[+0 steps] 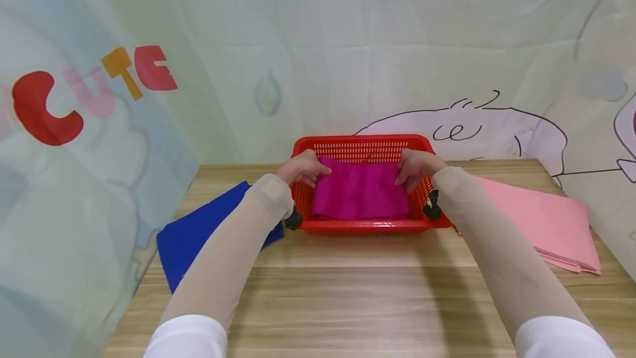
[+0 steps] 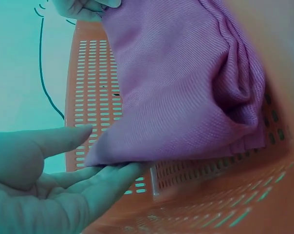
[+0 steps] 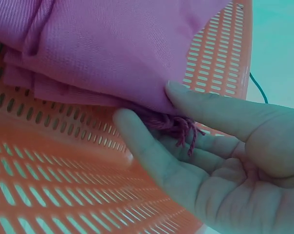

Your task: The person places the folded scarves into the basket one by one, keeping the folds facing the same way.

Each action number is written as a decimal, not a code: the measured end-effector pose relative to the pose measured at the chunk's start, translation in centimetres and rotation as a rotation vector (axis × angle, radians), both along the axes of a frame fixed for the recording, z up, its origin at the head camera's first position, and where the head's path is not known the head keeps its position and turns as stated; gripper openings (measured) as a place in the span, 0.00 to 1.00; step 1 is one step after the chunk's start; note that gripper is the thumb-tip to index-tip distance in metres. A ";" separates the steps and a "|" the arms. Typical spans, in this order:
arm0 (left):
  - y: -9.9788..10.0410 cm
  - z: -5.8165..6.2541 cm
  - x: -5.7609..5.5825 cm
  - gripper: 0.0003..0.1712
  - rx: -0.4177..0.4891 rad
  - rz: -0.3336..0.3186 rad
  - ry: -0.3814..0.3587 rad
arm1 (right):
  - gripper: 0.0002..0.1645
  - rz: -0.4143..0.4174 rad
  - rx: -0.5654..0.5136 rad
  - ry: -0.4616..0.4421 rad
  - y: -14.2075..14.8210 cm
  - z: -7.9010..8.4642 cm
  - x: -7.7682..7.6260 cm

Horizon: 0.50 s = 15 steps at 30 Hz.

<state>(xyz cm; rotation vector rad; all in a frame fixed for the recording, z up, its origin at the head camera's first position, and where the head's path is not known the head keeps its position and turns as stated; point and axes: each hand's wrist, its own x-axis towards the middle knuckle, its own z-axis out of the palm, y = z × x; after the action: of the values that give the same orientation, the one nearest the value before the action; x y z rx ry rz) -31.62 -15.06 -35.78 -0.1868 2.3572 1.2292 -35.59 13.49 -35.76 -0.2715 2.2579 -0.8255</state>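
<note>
A folded magenta scarf [image 1: 361, 192] lies inside a red plastic basket [image 1: 377, 226], its far side against the perforated wall. My left hand [image 1: 304, 168] is at the scarf's far left corner. In the left wrist view, nearly straight fingers [image 2: 108, 187] lie beneath that corner, and the thumb stands apart above it. At the far right corner, my right hand [image 1: 416, 168] holds the scarf between thumb and fingers. Dark twisted fringe [image 3: 178, 127] hangs between them in the right wrist view. Folded layers show along the scarf's near edge.
A folded blue cloth [image 1: 199, 231] lies on the wooden table [image 1: 348, 297] left of the basket, partly behind my left forearm. A folded pink cloth [image 1: 551, 220] is to the right. A printed curtain [image 1: 318, 59] hangs behind the table's far edge.
</note>
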 end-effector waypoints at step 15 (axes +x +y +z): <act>0.1 0.9 0.1 0.19 -0.014 -0.021 0.035 | 0.07 -0.025 0.127 0.181 0.1 1.3 0.0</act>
<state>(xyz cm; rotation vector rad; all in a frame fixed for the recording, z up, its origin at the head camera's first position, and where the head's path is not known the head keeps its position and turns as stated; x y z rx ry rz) -31.51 -14.96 -34.89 -0.1453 2.3925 1.2153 -35.59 13.57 -34.42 -0.2683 2.4758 -0.6902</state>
